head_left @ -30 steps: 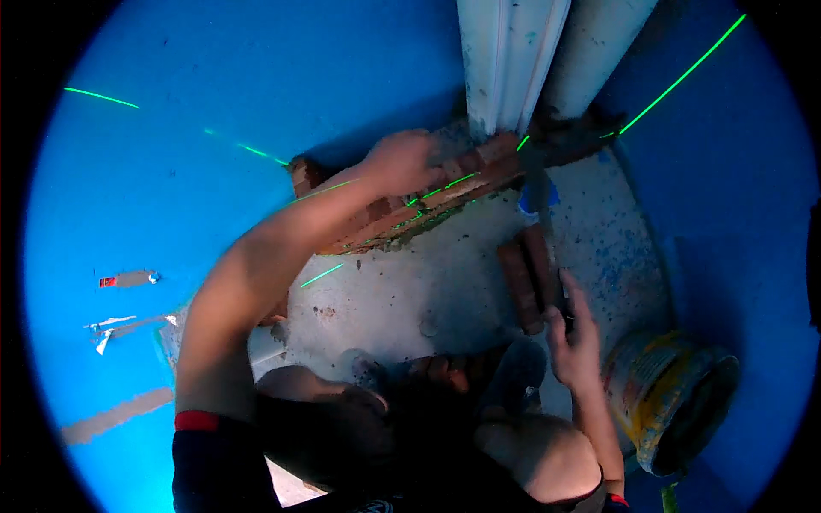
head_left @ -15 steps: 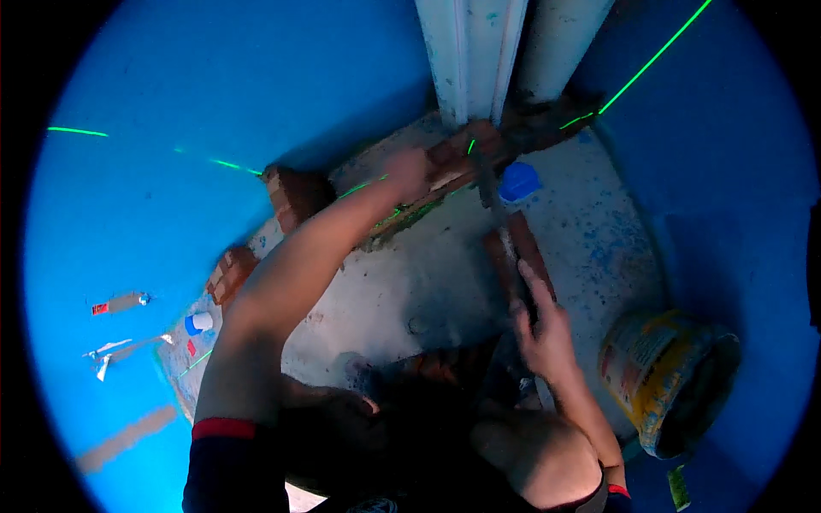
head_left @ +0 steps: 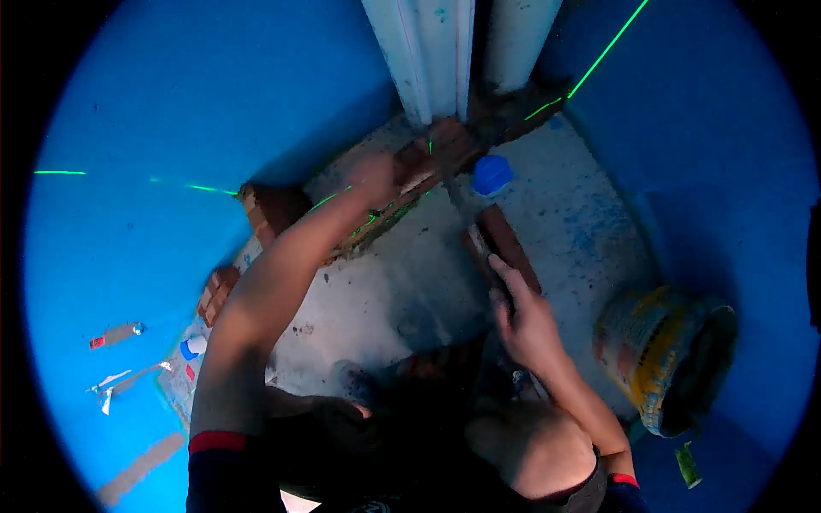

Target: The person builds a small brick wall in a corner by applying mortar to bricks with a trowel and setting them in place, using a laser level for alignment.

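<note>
My left hand (head_left: 374,177) rests at a low course of reddish bricks (head_left: 414,164) bedded in mortar, touching the near-left end of a brick. Blur hides its fingers. In my right hand (head_left: 524,318) is a long narrow tool (head_left: 457,192), its handle inside my closed fingers. The tool's dark end reaches up to the brick course, right of my left hand; its exact kind is too blurred to make out. A loose brick (head_left: 510,248) lies on the floor just beyond my right hand, partly behind the tool.
White and grey pipes (head_left: 428,60) rise behind the course. A blue cap-like object (head_left: 492,175) lies to its right. Stacked bricks (head_left: 272,209) and more bricks (head_left: 219,293) stand at left. A mortar-stained bucket (head_left: 654,355) sits tilted at right. Green laser lines cross the blue walls.
The whole view has shifted, so the scene sits further left. Both hands keep nearly the same places against the bricks; the tool stays in my right hand.
</note>
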The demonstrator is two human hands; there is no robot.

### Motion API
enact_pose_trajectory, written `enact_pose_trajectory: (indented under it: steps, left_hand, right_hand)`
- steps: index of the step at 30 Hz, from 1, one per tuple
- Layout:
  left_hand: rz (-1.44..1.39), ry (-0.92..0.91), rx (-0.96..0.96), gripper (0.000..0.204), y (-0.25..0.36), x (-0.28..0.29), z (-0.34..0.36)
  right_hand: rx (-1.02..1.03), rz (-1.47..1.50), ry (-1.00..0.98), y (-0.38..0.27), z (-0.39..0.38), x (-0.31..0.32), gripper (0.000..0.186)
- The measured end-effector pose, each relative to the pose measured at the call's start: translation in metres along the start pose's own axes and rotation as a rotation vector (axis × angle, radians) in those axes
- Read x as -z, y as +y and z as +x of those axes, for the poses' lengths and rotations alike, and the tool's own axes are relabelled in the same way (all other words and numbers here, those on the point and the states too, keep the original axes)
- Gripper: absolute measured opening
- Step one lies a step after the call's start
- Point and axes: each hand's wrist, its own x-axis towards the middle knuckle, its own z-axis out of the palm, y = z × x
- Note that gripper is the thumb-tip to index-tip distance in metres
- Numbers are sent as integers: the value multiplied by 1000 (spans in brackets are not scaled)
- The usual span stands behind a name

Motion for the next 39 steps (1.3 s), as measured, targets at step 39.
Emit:
enact_pose_trajectory:
  steps: [39]
  left_hand:
    - [-138,-68,-75,24,-10,9,0]
  right_hand:
    - [30,44,36,5,9,-5,45]
